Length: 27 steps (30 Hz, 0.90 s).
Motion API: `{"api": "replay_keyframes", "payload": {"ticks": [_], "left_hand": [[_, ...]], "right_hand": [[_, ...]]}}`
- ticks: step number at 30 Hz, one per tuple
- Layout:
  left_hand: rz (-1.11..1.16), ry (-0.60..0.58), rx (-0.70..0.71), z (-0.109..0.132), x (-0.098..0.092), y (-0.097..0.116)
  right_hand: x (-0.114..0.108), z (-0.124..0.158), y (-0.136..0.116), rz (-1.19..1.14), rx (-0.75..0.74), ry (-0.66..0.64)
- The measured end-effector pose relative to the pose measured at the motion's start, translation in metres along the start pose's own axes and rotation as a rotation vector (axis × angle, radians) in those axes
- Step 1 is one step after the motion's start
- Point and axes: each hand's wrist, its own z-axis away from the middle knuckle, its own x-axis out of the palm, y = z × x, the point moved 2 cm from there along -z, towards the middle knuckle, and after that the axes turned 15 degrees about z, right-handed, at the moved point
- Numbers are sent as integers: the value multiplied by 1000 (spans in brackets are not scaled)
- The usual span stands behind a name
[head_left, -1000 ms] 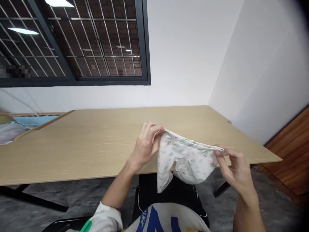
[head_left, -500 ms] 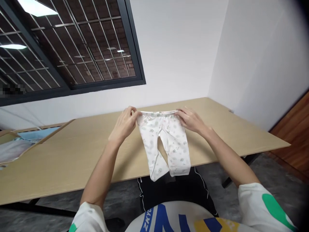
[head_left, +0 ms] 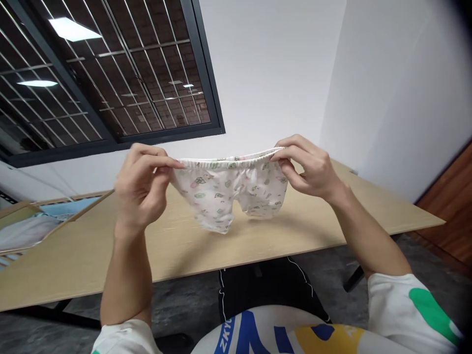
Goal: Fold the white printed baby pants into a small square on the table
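Observation:
A small pair of white baby pants [head_left: 224, 191] with a green, grey and pink print hangs in the air above the table. My left hand [head_left: 143, 187] pinches the left end of the elastic waistband between thumb and fingers. At the right end of the waistband, my right hand [head_left: 306, 167] has the same kind of grip. The band is stretched between both hands and gapes slightly at the top right. Both legs hang down and swing away from me, looking short from this angle.
A light wood table [head_left: 317, 231] spans the view in front of me. Cloth items lie in a wooden-edged crib or box [head_left: 70, 216] at the far left. Behind are a barred window [head_left: 147, 73] and a white wall [head_left: 273, 73].
Both hands have risen and the left has moved outward, stretching the waistband wider. The pants have lifted, and their legs have swung from near the table's front edge to over the tabletop.

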Motion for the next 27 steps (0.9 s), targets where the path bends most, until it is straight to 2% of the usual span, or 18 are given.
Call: {"api": "replay_keyframes", "payload": {"ticks": [3, 6, 8, 11, 15, 18, 21, 24, 27], "left_hand": [[-42, 55, 70, -7, -11, 20], [-84, 15, 147, -9, -10, 27], [-102, -46, 156, -5, -4, 20], [-95, -164, 63, 7, 14, -6], [-73, -344, -160, 39, 56, -63], [-80, -511, -361, 75, 96, -115], [-126, -733, -587, 115, 137, -163], [-157, -823, -686, 145, 171, -199], [-196, -857, -747, 162, 195, -223]], "right_hand": [[-20, -10, -5, 16, -13, 21], [-24, -12, -4, 20, -15, -5], [-17, -8, -1, -1, -14, -37], [7, 5, 9, -56, 9, -112], [66, 36, 34, -90, 101, -311], [126, 66, 56, -99, 211, -550], [189, 94, 70, -121, 347, -823], [240, 117, 77, -104, 457, -1029], [275, 135, 82, -67, 502, -1078]]}}
